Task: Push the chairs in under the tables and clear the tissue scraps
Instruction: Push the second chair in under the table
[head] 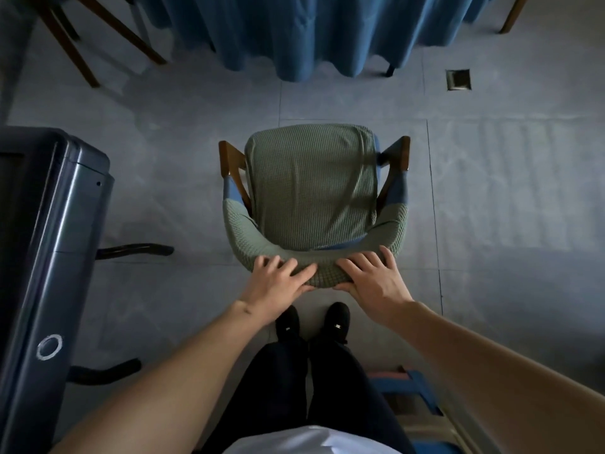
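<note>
The green-covered armchair stood on the tiled floor, facing the blue-draped table but apart from it. The left hand and right hand gripped its padded backrest top. It probably slid stiffly; the loose cover could slip.

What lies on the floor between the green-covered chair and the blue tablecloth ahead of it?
Only bare grey floor tile separates the green-covered chair from the blue tablecloth in the head view; no tissue scraps show there.
</note>
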